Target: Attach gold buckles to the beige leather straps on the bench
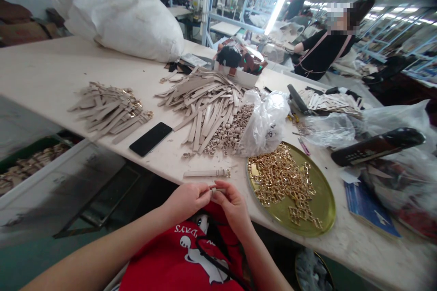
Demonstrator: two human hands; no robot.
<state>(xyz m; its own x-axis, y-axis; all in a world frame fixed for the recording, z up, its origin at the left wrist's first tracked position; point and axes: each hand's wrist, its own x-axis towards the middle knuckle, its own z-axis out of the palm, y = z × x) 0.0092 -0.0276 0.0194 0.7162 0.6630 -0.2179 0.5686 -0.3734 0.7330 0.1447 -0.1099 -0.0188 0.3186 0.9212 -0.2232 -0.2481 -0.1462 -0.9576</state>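
Close to the table's front edge, my left hand (193,200) and my right hand (232,202) meet, fingertips pinched together on a small beige strap piece (213,191). Most of that piece is hidden by my fingers. Just beyond them a finished-looking beige strap (205,173) with a gold buckle at its right end lies flat. Farther back are a pile of small beige loops (232,132) and a heap of long beige straps (201,95). To the right, a round gold tray (324,200) holds many gold buckles (283,177).
A black phone (150,138) lies left of the straps, beside a pile of buckled straps (112,109). A clear plastic bag (266,122) touches the loops. A big white sack (119,18) sits at the back left. Rightward are a blue booklet (370,207) and a person (324,50) beyond.
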